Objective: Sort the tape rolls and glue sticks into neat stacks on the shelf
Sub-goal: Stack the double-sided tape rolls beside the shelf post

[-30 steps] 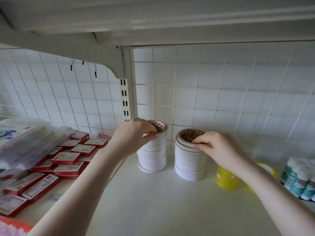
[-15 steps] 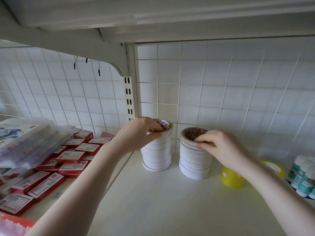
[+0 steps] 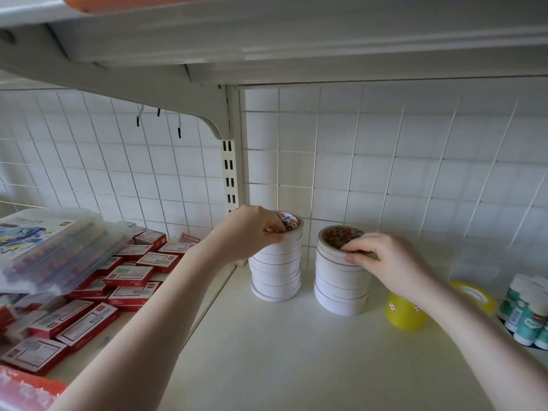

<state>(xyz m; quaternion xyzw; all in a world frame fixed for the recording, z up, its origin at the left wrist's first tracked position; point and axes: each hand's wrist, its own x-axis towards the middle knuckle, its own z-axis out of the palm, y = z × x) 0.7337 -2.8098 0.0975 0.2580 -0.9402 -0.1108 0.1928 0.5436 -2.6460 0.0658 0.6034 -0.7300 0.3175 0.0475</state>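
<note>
Left hand [image 3: 252, 232] pinches the top rim of the left white tape-roll stack [image 3: 277, 262]; right hand [image 3: 388, 259], at three o'clock, pinches the right white tape-roll stack [image 3: 341, 283].

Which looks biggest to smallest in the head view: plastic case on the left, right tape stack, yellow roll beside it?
1. plastic case, though it is nearer the camera.
2. right tape stack.
3. yellow roll, partly hidden by the right forearm.

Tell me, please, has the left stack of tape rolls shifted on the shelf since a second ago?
No. The left tape stack sits just right of the slotted upright as before, with the same gap to the right tape stack.
</note>
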